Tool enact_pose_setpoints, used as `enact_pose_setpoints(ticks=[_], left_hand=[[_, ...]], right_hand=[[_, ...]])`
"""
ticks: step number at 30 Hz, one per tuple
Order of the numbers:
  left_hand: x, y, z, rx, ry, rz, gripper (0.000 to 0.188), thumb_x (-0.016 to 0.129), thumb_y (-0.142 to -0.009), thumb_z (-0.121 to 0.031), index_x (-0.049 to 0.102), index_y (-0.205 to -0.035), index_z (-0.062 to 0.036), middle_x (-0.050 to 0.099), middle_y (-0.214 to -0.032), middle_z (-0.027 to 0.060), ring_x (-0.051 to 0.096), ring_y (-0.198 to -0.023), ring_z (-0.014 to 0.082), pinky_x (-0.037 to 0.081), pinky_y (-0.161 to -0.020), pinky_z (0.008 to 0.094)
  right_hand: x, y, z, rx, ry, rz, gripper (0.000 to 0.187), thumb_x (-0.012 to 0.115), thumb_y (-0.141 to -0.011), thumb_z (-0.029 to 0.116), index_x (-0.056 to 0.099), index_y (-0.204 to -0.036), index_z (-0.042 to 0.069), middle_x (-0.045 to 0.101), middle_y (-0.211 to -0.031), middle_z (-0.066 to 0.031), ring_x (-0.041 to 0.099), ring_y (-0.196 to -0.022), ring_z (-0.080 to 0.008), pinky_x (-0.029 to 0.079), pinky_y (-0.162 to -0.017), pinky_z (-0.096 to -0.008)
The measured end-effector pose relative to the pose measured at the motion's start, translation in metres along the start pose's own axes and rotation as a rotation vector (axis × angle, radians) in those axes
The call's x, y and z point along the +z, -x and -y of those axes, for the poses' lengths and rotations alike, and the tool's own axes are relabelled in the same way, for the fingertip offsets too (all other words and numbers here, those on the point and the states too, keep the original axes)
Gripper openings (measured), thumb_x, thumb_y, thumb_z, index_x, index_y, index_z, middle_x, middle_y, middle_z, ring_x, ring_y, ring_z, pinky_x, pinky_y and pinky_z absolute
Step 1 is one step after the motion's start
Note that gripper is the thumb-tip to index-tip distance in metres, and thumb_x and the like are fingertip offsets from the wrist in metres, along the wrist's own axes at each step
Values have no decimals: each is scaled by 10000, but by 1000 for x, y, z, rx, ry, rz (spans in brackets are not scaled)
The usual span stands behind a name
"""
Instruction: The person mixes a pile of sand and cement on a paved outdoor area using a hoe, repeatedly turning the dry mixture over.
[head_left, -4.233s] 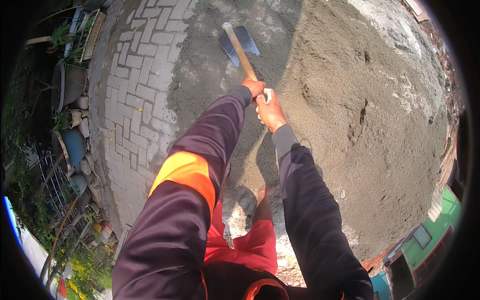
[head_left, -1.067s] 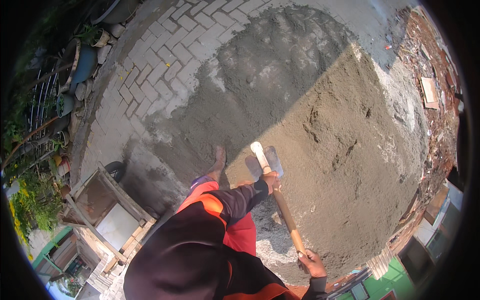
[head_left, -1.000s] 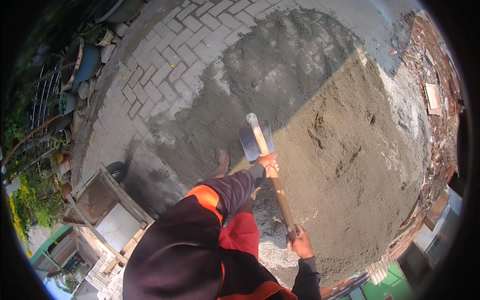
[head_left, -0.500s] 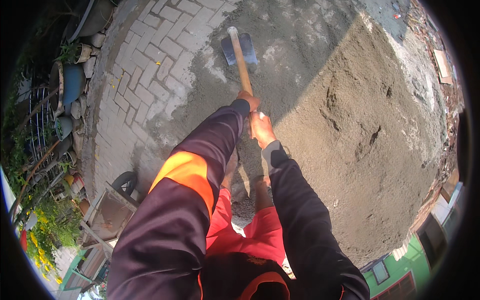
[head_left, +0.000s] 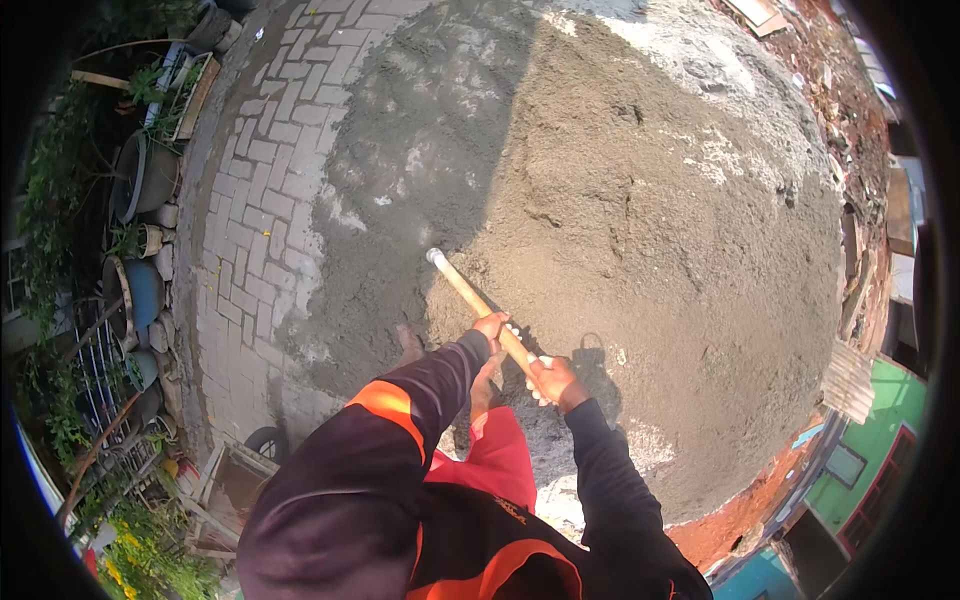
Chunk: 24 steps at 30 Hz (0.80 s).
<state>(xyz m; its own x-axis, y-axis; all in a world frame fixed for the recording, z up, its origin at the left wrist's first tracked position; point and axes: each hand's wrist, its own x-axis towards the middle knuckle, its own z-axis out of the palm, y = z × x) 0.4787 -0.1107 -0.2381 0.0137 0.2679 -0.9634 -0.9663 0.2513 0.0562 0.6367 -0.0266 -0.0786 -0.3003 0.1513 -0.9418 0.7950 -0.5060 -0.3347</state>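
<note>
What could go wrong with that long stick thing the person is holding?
The far end of the wooden handle is near a bare foot, so a badly aimed swing might hurt it. The left hand and right hand hold the handle without gloves, so it could perhaps slip or rub. The grey pile looks loose and might slide a little.

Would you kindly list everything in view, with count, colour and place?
Tool: one, tan handle, centre
Sandy pile: one, grey-brown, centre, right
Paving bricks: many, grey, upper left
Plants: several, green, left
Tubs: several, blue and dark, left
Wheel: one, black, lower left
Corrugated sheet: one, pale, right
Wall: one, green, lower right
Shorts: one, red, lower centre
Sleeves: two, dark, lower centre
Left grip: one, bare, on tool nearer pale end
Right grip: one, bare, on tool, lower
</note>
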Motion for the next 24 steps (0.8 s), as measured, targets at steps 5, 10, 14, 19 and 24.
enact_pose_setpoints(ticks=[5,10,14,19,24], left_hand=[[85,16,27,10,259,0,345,542,-956,-327,403,-1148,-76,490,-1004,91,568,-908,274,514,-852,490],[281,204,197,-480,38,336,288,602,-932,-255,474,-1089,-49,553,-1012,94,574,-1012,325,449,-930,515],[332,343,219,-583,-192,627,289,639,-911,-307,551,-993,-45,614,-966,75,589,-1049,304,453,-929,501],[351,339,80,-291,-413,685,275,633,-896,-320,551,-811,-71,600,-781,61,613,-912,272,469,-908,461],[368,223,-104,-98,-380,370,309,602,-890,-264,412,-724,-85,460,-680,30,504,-676,216,483,-837,425]], right_hand=[[-180,289,-12,-87,31,-147,335,552,-967,376,618,-875,61,580,-678,16,518,-543,-71,427,-492,-249],[-290,552,-189,-400,-329,-1267,264,583,-949,292,584,-827,58,575,-673,8,505,-523,-77,404,-499,-241],[-226,678,-232,-481,-648,-1802,300,515,-968,341,571,-887,58,584,-664,-37,551,-516,-115,441,-513,-242],[-139,572,-190,-741,-953,-1581,281,538,-978,289,548,-809,64,574,-647,-28,556,-562,-111,464,-575,-252],[-78,367,-98,-295,-569,-1618,305,570,-921,279,574,-777,9,569,-669,-114,539,-599,-217,420,-582,-364]])
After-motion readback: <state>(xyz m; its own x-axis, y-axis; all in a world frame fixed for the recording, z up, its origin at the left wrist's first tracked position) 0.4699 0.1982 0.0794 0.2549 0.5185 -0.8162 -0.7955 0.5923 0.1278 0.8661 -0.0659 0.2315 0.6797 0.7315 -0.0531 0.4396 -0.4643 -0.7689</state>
